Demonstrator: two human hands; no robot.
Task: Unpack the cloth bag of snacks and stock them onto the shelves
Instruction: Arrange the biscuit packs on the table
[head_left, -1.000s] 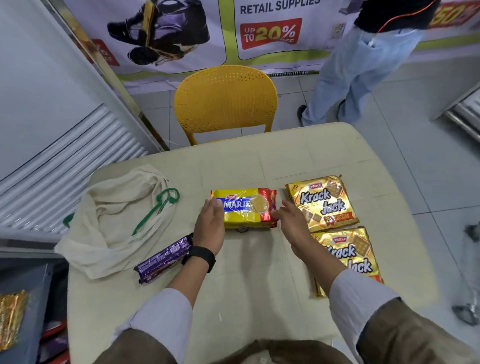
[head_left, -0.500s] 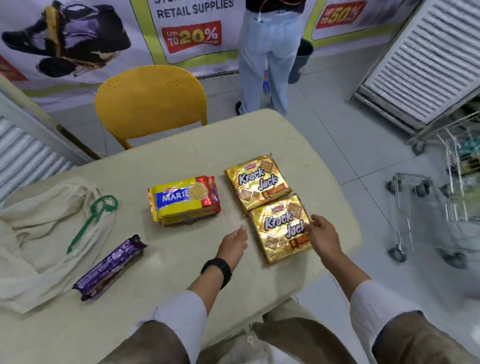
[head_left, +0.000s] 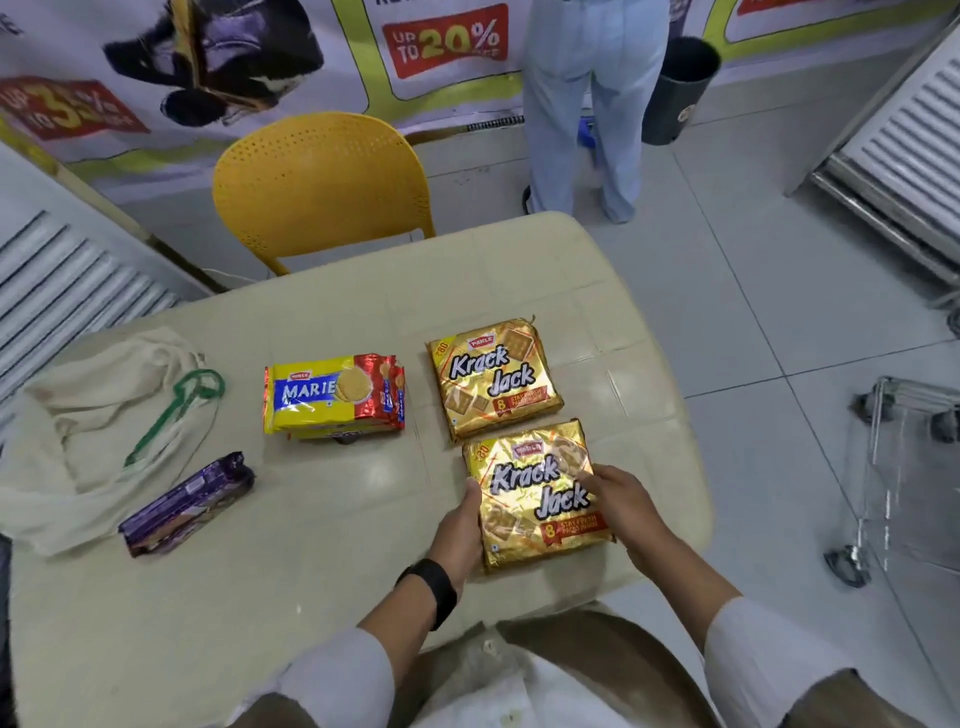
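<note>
- Cloth bag (head_left: 88, 431): lies slumped at the table's left edge, green drawstring (head_left: 179, 413) looped across its top. Same spot on the table (head_left: 322, 587) as half a second ago.
- Purple biscuit pack (head_left: 187, 506): flat, just right of the bag and touching its lower fold. Not moved.
- Marie packs (head_left: 332, 397): stacked mid-table, apart from both hands. A second ago both hands were on this stack; they are now off it.
- Far Krack Jack pack (head_left: 493, 382): flat, right of the Marie stack, its near edge just beside the near pack. Unchanged.
- Near Krack Jack pack (head_left: 537, 499): close to the table's near-right corner, now between both hands. Half a second ago the hands were only near its sides.
- Left hand (head_left: 460, 530): black wristband; forearm reaches up from lower centre, fingers wrapped against the pack's left edge, thumb along that side. Grasping the pack.
- Right hand (head_left: 621, 506): comes in from lower right, fingers curled over the pack's right edge and onto its top face. Also gripping.
- Whether the pack is lifted off the table, cannot tell.
</note>
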